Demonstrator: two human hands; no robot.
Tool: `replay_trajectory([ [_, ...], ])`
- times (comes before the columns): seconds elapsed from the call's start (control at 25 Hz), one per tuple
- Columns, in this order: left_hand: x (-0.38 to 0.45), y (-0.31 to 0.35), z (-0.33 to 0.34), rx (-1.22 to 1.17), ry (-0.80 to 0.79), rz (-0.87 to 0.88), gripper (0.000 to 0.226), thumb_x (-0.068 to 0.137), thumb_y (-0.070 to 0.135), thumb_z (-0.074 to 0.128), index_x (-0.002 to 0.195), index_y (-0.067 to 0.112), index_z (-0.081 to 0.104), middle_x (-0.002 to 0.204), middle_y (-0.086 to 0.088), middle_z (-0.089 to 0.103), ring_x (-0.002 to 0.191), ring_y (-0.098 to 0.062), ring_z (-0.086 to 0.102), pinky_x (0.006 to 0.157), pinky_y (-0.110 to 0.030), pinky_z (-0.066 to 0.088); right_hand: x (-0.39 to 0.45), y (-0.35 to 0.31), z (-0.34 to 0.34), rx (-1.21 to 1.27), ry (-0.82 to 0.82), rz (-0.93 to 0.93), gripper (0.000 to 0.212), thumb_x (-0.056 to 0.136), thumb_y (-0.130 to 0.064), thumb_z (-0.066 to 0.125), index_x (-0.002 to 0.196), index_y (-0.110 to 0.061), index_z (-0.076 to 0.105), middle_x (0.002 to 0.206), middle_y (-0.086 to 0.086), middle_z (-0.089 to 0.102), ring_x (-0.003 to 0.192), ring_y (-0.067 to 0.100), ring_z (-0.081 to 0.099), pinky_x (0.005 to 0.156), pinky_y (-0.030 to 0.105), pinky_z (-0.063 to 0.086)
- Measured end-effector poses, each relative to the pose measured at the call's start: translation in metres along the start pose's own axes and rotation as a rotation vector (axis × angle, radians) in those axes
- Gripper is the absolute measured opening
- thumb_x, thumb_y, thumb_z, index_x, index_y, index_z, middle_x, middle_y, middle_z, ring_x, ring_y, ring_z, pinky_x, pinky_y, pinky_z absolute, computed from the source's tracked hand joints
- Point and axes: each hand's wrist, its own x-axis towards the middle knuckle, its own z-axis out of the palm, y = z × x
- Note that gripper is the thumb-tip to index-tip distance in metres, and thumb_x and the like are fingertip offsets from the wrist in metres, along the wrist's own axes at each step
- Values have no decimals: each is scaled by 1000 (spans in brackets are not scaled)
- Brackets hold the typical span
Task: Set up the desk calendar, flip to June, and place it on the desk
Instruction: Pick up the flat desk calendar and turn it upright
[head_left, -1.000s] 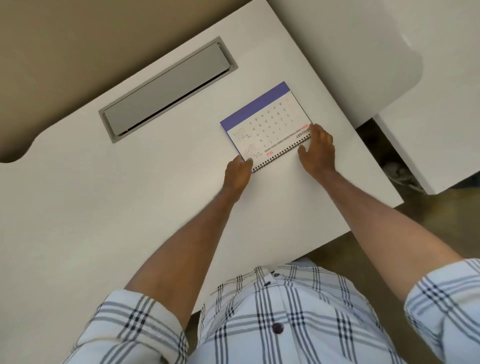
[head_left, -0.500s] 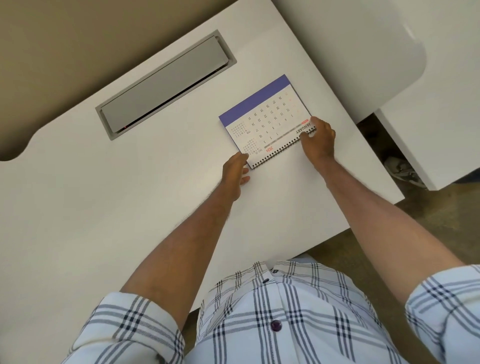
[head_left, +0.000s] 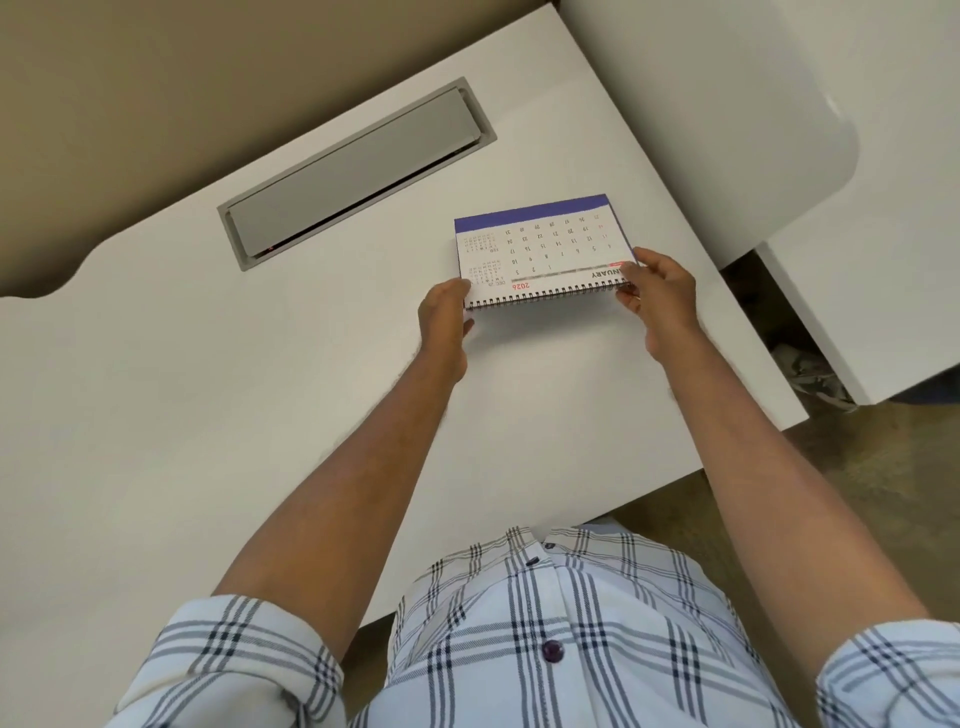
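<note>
The spiral-bound desk calendar (head_left: 540, 249) shows its January page, upside down to me, with a purple band along the far edge. It is lifted off the white desk (head_left: 260, 415) and casts a shadow below its spiral edge. My left hand (head_left: 447, 317) grips the near left corner at the spiral. At the near right corner my right hand (head_left: 660, 291) holds the calendar, thumb on the page by the word JANUARY. The calendar is still folded flat.
A grey cable hatch (head_left: 353, 166) is set into the desk behind and to the left of the calendar. The desk's right edge (head_left: 769, 374) runs close to my right arm. Another white desk (head_left: 857, 260) stands beyond it, with cables on the floor between.
The calendar has gone from lying flat on the desk to being lifted and turned square to me. Both hands have closed on its spiral-edge corners.
</note>
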Motion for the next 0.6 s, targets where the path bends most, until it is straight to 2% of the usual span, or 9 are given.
replay_trajectory([
  [0.12,-6,19,-1,-25,-21,110,18,100,34,62,85,23,58,93,8,66,88,-8,56,88,-28,45,-21,-19,12,31,0,-35,22,93,-16,68,115,-16,70,96,0,73,79,11,63,79,24,58],
  [0.2,-13,29,-3,-30,-55,174,32,96,46,66,86,19,52,96,0,61,92,-17,57,88,-34,46,-36,-31,22,33,14,-62,10,93,-26,69,101,-22,73,82,-9,72,72,4,62,71,20,55],
  [0.28,-20,34,-10,-18,-94,234,37,91,50,72,90,19,53,99,-4,63,98,-24,64,92,-41,51,-51,-38,31,24,24,-96,11,92,-35,68,93,-25,72,79,-15,71,69,-1,62,66,15,52],
  [0.36,-26,37,-20,26,-121,315,32,89,45,75,91,21,55,96,-1,65,96,-21,65,91,-37,52,-65,-42,35,12,34,-135,13,90,-37,67,93,-26,73,81,-19,70,69,-7,61,65,11,49],
  [0.48,-31,40,-40,107,-108,466,19,93,34,73,89,23,58,88,7,65,82,-4,60,76,-24,50,-82,-45,38,-4,12,-172,20,89,-29,65,106,-27,75,97,-19,73,92,-2,64,77,15,45],
  [0.56,-33,43,-50,113,-53,516,17,95,33,72,91,19,62,96,-4,69,87,-11,63,76,-35,54,-91,-47,41,-17,-40,-194,24,89,-23,65,109,-30,76,106,-17,77,107,3,67,82,17,45],
  [0.6,-36,45,-55,123,-1,529,20,94,35,73,93,17,65,105,-12,67,97,-19,64,84,-43,58,-95,-47,44,-30,-65,-207,28,90,-21,65,114,-29,75,110,-17,77,110,2,67,82,16,45],
])
